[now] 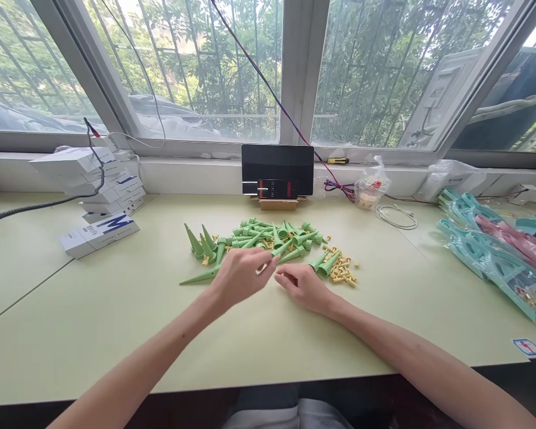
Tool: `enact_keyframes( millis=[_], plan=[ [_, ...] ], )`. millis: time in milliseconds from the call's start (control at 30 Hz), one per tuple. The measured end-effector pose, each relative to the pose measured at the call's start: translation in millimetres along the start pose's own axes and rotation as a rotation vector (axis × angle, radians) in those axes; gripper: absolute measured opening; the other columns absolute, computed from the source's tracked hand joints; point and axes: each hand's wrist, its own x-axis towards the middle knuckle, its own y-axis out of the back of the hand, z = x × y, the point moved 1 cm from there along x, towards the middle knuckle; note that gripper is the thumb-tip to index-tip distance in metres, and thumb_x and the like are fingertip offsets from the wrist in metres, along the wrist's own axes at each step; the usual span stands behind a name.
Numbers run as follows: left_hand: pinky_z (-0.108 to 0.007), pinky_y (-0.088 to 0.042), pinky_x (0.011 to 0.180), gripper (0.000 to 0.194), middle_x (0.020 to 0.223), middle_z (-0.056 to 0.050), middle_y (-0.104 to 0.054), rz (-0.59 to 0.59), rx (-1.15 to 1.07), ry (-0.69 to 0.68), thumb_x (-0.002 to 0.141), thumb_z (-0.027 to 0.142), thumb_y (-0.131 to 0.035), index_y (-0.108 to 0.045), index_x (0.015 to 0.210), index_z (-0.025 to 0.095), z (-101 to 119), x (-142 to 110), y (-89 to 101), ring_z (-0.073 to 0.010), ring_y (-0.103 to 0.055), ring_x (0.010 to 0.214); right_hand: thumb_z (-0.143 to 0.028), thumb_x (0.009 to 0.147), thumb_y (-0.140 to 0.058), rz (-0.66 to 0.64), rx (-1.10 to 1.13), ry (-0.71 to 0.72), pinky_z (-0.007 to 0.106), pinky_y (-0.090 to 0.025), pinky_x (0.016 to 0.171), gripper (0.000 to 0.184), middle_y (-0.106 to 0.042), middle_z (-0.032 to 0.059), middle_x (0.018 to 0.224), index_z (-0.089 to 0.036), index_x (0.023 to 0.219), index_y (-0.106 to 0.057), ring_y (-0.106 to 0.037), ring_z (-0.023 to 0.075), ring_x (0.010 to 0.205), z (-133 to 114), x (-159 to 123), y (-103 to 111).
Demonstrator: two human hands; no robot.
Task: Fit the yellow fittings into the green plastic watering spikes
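Observation:
A heap of green plastic cone-shaped spikes lies on the table just beyond my hands. Small yellow pegs are scattered at its right side and among the spikes. My left hand is closed at the near edge of the heap, fingers curled together. One long spike points left from behind it; whether the hand touches that spike is hidden. Close beside it, my right hand rests on the table with thumb and fingers pinched. What either hand holds, if anything, is too small or covered to make out.
A black screen with a phone leaning on it stands behind the heap. White boxes are stacked at left. Bagged teal plastic items lie at right, near a coiled white cable and a plastic-wrapped cup.

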Motion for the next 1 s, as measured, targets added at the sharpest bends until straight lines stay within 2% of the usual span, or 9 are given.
enact_keyframes(
  millis=[133,233,333,433,567,667,1000],
  plan=[
    [-0.027,-0.021,0.047,0.047,0.05,0.001,-0.043,0.02,0.029,-0.063,0.098,0.031,-0.043,-0.043,0.053,0.018,-16,25,-26.5,-0.0102,-0.032,0.045,-0.023,0.096,-0.047,0.013,-0.023,0.001,0.024,-0.03,0.056,0.028,-0.049,-0.0031,0.061,-0.017,0.07,-0.054,-0.041,0.0108,0.056,2,0,-1],
    [-0.027,-0.018,0.047,0.046,0.049,0.001,-0.044,0.033,0.081,-0.126,0.098,0.027,-0.042,-0.044,0.052,0.017,-26,19,-49.2,-0.0103,-0.032,0.044,-0.019,0.094,-0.049,0.018,-0.029,0.012,0.024,-0.031,0.057,0.026,-0.052,-0.0025,0.063,-0.017,0.068,-0.052,-0.043,0.0106,0.058,3,0,-2],
    [-0.028,-0.017,0.047,0.044,0.051,0.001,-0.045,0.042,0.114,-0.157,0.097,0.024,-0.042,-0.047,0.054,0.017,-34,6,-62.7,-0.0097,-0.032,0.043,-0.018,0.093,-0.05,-0.002,-0.031,0.034,0.023,-0.033,0.059,0.022,-0.056,-0.0013,0.066,-0.017,0.072,-0.055,-0.047,0.0113,0.06,2,-1,-1],
    [-0.027,-0.023,0.049,0.04,0.056,0.0,-0.049,0.042,0.087,-0.079,0.097,0.026,-0.043,-0.052,0.059,0.017,-36,-3,-64.3,-0.011,-0.042,0.049,-0.018,0.094,-0.05,-0.014,-0.039,0.04,0.023,-0.034,0.06,0.021,-0.057,-0.0005,0.067,-0.017,0.074,-0.057,-0.048,0.012,0.061,2,-1,-1],
    [-0.026,-0.035,0.055,0.026,0.075,-0.004,-0.059,0.015,-0.007,0.061,0.096,0.025,-0.046,-0.061,0.077,0.018,-29,-3,-60.5,-0.0125,-0.051,0.06,-0.017,0.093,-0.049,-0.009,-0.043,0.051,0.024,-0.035,0.06,0.021,-0.057,-0.0002,0.067,-0.017,0.073,-0.057,-0.048,0.0123,0.061,2,-1,-1],
    [-0.026,-0.039,0.058,0.022,0.082,-0.005,-0.06,-0.038,-0.038,0.049,0.095,0.021,-0.046,-0.061,0.08,0.018,-22,-2,-60.5,-0.0131,-0.053,0.064,-0.017,0.094,-0.047,-0.003,-0.052,0.065,0.024,-0.034,0.059,0.024,-0.054,-0.0008,0.065,-0.018,0.071,-0.054,-0.045,0.0121,0.059,3,-1,-1],
    [-0.026,-0.038,0.059,0.024,0.082,-0.003,-0.055,-0.153,-0.027,0.073,0.096,0.023,-0.045,-0.061,0.079,0.018,-19,-5,-62.8,-0.0126,-0.051,0.062,-0.017,0.095,-0.045,-0.022,-0.122,0.128,0.025,-0.032,0.058,0.027,-0.051,-0.0005,0.064,-0.018,0.068,-0.049,-0.04,0.0121,0.058,3,-3,-4]
  ],
)
